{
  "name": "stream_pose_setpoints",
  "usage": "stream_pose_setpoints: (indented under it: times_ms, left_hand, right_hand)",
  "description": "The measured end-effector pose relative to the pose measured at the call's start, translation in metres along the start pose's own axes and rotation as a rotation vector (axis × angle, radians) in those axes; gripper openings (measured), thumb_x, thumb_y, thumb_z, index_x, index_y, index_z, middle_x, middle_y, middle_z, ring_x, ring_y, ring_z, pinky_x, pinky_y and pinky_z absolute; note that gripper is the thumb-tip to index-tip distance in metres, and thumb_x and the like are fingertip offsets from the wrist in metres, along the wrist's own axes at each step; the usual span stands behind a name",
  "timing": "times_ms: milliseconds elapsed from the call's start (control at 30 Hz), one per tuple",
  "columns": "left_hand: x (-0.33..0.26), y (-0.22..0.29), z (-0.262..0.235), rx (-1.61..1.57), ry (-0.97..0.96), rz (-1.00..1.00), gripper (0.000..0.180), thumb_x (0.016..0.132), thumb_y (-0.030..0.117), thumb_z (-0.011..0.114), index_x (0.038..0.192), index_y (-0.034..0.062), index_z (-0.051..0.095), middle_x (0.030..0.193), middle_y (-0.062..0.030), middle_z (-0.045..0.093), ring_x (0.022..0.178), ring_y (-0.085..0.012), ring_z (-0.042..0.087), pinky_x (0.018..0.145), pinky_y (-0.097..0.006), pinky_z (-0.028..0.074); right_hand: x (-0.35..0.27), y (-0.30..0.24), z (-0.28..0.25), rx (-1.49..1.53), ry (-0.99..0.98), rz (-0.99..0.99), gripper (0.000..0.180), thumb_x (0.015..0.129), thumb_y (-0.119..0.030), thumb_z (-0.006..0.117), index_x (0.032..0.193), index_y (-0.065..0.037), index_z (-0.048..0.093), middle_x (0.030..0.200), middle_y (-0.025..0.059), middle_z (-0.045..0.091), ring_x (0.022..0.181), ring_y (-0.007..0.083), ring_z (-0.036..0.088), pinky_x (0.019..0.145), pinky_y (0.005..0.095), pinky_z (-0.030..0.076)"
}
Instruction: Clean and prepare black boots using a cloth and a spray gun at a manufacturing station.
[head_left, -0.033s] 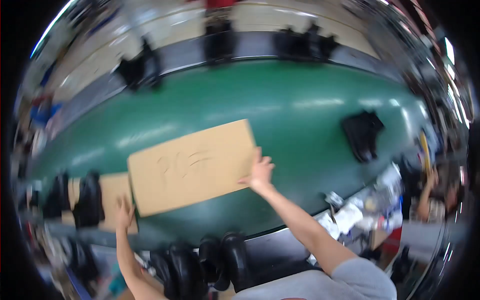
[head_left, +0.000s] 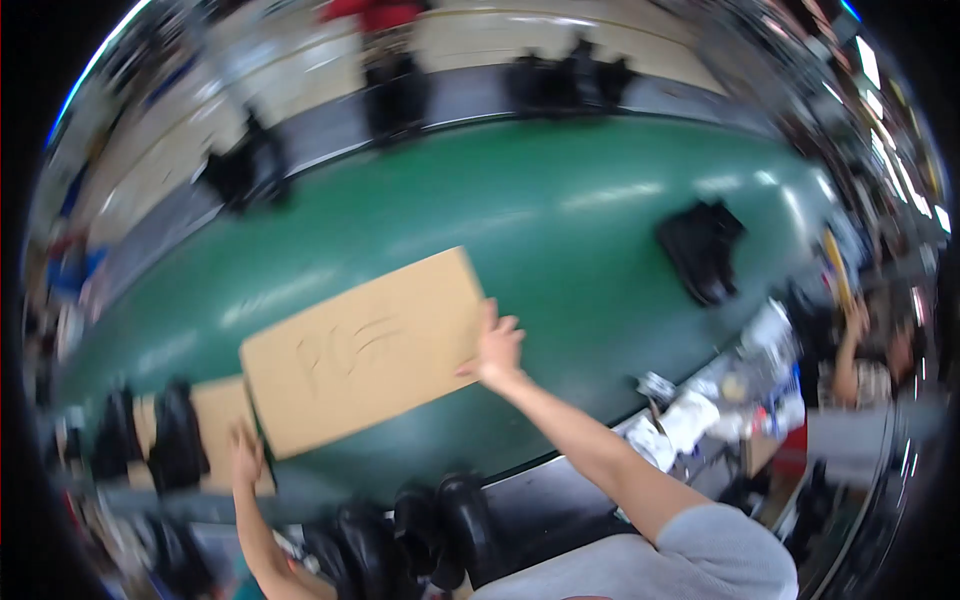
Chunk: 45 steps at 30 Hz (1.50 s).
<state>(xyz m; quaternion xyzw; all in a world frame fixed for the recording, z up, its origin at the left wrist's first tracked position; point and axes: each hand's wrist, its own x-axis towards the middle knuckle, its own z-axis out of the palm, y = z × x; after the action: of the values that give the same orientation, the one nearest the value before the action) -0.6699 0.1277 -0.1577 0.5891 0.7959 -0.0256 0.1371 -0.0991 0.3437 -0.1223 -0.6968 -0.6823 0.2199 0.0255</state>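
Observation:
A large tan cardboard sheet [head_left: 370,385] with handwritten marks lies tilted on the green work surface [head_left: 560,250]. At its right edge is my right hand [head_left: 497,348], thumb against the sheet and the other fingers spread. My left hand [head_left: 246,458] is by the sheet's lower left edge, fingers stretched out over a smaller cardboard piece [head_left: 220,410]. That piece lies partly under two black boots [head_left: 178,440] at the far left. Neither hand is closed round anything I can see.
Another pair of black boots [head_left: 702,255] stands at the right. More boots [head_left: 467,520] line the near edge, and several [head_left: 565,85] stand along the far ledge. White wrappings [head_left: 690,420] are heaped at the near right, with another person's arm [head_left: 848,365] beyond.
The whole view has shifted and turned slightly, so the far boots and the sheet appear further left. Both hands keep about the same places on the cardboard.

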Motion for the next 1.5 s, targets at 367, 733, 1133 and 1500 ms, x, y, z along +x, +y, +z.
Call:
stream_pose_setpoints:
  times_ms: [367,733,1133,1500]
  left_hand:
    - [0.07,0.233,-0.016,0.243,-0.018,-0.058,0.045,0.078,0.0,0.051,0.121,-0.0088,0.039,0.104,-0.0291,0.057,0.084,-0.0425,0.061,0.071,-0.049,0.05]
    - [0.066,0.574,0.096,0.389,-0.131,0.38,0.062,0.076,-0.002,0.055,0.131,-0.0163,0.03,0.136,-0.0366,0.031,0.118,-0.049,0.045,0.075,-0.052,0.053]
    - [0.036,0.833,0.065,0.473,-0.087,0.45,0.07,0.075,0.011,0.062,0.131,-0.0161,0.032,0.114,-0.0449,0.046,0.094,-0.0434,0.062,0.058,-0.042,0.058]
    - [-0.053,0.795,-0.032,0.011,-0.186,0.708,0.06,0.083,0.025,0.06,0.132,-0.0022,0.038,0.13,-0.0292,0.043,0.1,-0.0468,0.056,0.084,-0.048,0.049]
  right_hand:
    - [0.068,0.176,-0.084,0.131,-0.106,0.24,0.1,0.047,-0.043,0.089,0.116,0.001,0.031,0.096,0.0223,0.063,0.106,0.0403,0.052,0.087,0.0445,0.047]
    - [0.048,0.417,-0.2,-0.154,0.33,-0.01,0.068,0.061,-0.016,0.079,0.121,-0.002,0.05,0.105,0.0202,0.053,0.1,0.0374,0.05,0.091,0.0404,0.043]
    - [-0.064,0.454,-0.271,-0.001,0.509,-0.072,0.062,0.066,-0.014,0.077,0.121,-0.001,0.05,0.121,0.0167,0.045,0.112,0.0363,0.044,0.094,0.0403,0.041]
    - [0.099,0.446,-0.281,0.018,0.413,0.14,0.055,0.068,-0.013,0.073,0.119,-0.009,0.051,0.112,0.0152,0.055,0.106,0.0334,0.053,0.087,0.0441,0.047]
